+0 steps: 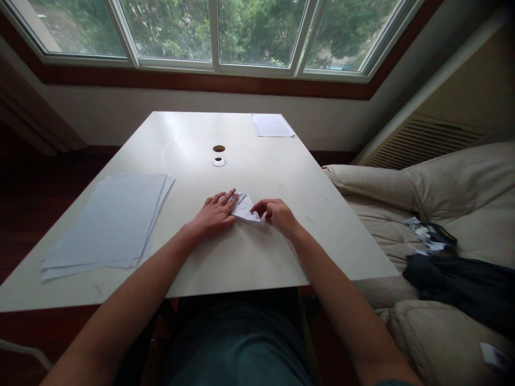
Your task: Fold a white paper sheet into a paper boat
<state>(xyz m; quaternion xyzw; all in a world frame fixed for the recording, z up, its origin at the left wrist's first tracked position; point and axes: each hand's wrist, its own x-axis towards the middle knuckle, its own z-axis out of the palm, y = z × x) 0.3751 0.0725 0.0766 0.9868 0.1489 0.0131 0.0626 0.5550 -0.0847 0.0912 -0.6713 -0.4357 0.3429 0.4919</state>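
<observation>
Folded paper (245, 209): small white sheet folded into a pointed, layered shape, lying flat on the desk (257, 177), near-centre, between both hands.

Left hand (215, 215): resting palm-down just left of the folded paper, fingers (225, 199) spread wide and flat, tips on the paper's left part.

Right hand (277, 213): just right of the folded paper, knuckles up, fingers (258, 206) curled narrow, tips at its right edge. Cannot tell whether they pinch the paper or only touch it.

Left of hands: loose stack of blank white paper sheets (108, 222) on the desk, slightly fanned, overhanging no edge that I can confirm.

Far end of desk: smaller pile of white sheets (272, 125), right corner, with faint printing or lines, too small to read.

Desk centre: round cable grommet (218, 161), with a brown round cover (219, 148) just beyond it.

Right of desk: cream sofa (402, 187) holding a dark cloth (454, 284) and crumpled white-and-dark wrappers (429, 236).

Backdrop: wide window (213, 61) beyond the desk, green trees outside; slatted vent (426, 142) in the wall at far right.
</observation>
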